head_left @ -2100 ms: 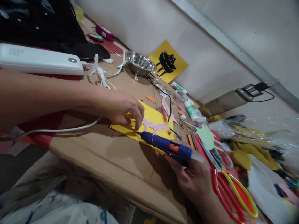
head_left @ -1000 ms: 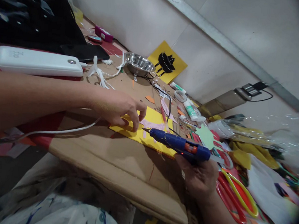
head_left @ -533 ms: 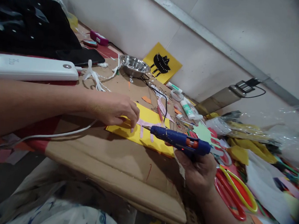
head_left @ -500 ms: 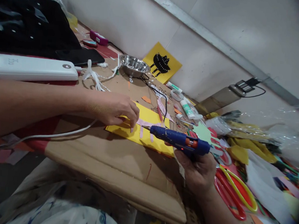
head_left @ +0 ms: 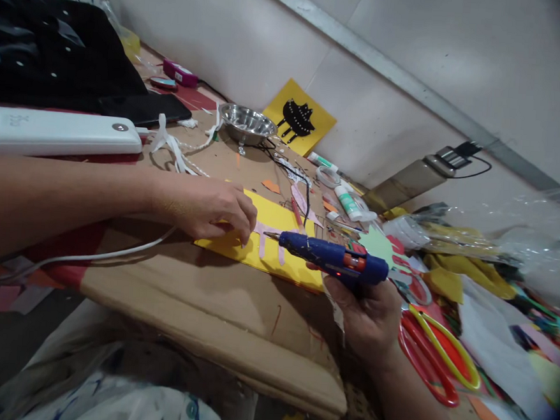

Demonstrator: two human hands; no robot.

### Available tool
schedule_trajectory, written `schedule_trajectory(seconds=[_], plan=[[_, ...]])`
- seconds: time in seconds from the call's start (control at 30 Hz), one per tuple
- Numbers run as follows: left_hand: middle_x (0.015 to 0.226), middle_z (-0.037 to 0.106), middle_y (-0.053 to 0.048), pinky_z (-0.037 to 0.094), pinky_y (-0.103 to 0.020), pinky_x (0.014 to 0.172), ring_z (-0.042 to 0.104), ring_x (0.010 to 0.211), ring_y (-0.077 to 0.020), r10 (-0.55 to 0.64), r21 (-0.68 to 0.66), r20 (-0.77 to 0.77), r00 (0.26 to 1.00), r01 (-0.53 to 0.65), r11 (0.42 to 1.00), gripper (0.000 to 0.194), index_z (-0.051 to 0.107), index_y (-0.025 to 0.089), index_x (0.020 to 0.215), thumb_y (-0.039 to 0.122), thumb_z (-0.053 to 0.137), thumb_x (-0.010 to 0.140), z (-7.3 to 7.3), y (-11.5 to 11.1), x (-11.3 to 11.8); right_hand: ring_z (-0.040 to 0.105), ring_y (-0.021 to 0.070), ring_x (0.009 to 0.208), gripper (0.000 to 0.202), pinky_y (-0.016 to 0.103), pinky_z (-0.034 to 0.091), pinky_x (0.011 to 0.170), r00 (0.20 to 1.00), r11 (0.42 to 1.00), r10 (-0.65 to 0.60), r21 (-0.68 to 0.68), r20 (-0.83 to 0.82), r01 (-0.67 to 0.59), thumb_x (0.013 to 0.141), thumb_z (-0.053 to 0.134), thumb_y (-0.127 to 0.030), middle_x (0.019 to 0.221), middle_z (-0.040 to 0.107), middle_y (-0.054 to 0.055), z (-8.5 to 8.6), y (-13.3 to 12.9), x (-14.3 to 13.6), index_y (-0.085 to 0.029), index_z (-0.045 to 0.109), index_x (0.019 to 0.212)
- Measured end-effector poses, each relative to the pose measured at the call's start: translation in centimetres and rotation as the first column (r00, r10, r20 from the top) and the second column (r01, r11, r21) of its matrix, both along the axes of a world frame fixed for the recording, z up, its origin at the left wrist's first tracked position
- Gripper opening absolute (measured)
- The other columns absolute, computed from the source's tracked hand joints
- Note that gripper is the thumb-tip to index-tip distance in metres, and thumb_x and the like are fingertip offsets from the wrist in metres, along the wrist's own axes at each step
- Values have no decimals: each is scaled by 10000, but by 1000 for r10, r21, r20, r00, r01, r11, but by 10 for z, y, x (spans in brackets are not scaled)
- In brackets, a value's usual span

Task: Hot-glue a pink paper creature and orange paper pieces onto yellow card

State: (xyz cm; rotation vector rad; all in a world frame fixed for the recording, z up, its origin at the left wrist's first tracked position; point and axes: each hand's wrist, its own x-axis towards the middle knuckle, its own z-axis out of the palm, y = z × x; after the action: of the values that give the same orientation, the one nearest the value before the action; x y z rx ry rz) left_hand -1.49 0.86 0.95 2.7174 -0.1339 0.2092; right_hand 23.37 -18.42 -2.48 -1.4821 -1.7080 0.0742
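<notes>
My right hand (head_left: pixel 368 318) is wrapped round a blue glue gun (head_left: pixel 331 257), whose metal nozzle points left. Its tip hovers over, or close to, a pale pink paper cutout (head_left: pixel 281 253) with strip-like legs; touching or apart I cannot tell. The cutout lies on a yellow card (head_left: pixel 299 272) near the table's front edge. At the cutout's left end, my left hand (head_left: pixel 215 212) has its fingers bent down and closed on the paper. Those fingers hide that end of the cutout and part of the card.
Behind the card stand a steel bowl (head_left: pixel 247 126) and a yellow card with a black cutout (head_left: pixel 298 117). A white power bank (head_left: pixel 59 134) sits left, its cable trailing below my left arm. Scissors (head_left: pixel 438 349), glue bottles and paper scraps crowd the right. A bottle (head_left: pixel 409 177) leans against the wall.
The view has shifted slightly. My left hand stays at the cutout's left end, and the glue gun remains in my right hand with its tip over the cutout.
</notes>
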Motion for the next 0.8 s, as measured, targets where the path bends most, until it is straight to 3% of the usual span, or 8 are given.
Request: schedule_trajectory(seconds=[0.2, 0.4, 0.5, 0.67, 0.8], plan=[[1018, 757, -20, 420, -278, 966, 662, 968, -178, -58, 11, -27, 998, 58, 998, 448, 763, 261, 906, -26, 482, 709, -2, 0, 1, 717, 244, 752, 166, 347, 573, 634, 1000, 1000, -1, -16, -24, 1, 833, 675, -277, 833, 758, 49, -1, 0, 1, -195, 733, 966], [1090, 726, -44, 415, -314, 997, 628, 1043, -199, 69, -55, 48, 996, -66, 996, 405, 755, 274, 981, 57, 491, 764, 7, 1, -3, 720, 232, 804, 163, 358, 580, 702, 990, 1000, 24, 1, -142, -24, 838, 682, -262, 909, 772, 46, -3, 0, 1, -227, 734, 989], [1107, 732, -31, 360, -330, 1049, 634, 1060, -197, 42, -43, 59, 997, -40, 998, 435, 746, 283, 1002, 36, 510, 732, 4, 2, -3, 722, 226, 814, 150, 352, 580, 705, 977, 999, 33, -25, -210, -39, 853, 665, -252, 929, 774, 46, -4, 1, 1, -234, 734, 985], [1081, 749, -2, 315, -343, 1072, 645, 1047, -203, -1, 30, 5, 1000, 1, 1000, 471, 748, 315, 962, 10, 522, 683, -4, 2, -2, 697, 221, 754, 157, 347, 553, 663, 954, 997, -68, -51, -291, 55, 836, 671, -308, 898, 768, 59, 0, 4, 0, -212, 723, 949], [1110, 740, -6, 302, -356, 1076, 637, 1066, -202, -9, 103, -18, 1000, 11, 995, 485, 732, 314, 1025, 18, 504, 715, -4, 3, -3, 629, 186, 643, 206, 317, 505, 586, 918, 986, -165, -65, -362, 152, 807, 673, -393, 776, 729, 58, 7, 9, -1, -187, 682, 805]])
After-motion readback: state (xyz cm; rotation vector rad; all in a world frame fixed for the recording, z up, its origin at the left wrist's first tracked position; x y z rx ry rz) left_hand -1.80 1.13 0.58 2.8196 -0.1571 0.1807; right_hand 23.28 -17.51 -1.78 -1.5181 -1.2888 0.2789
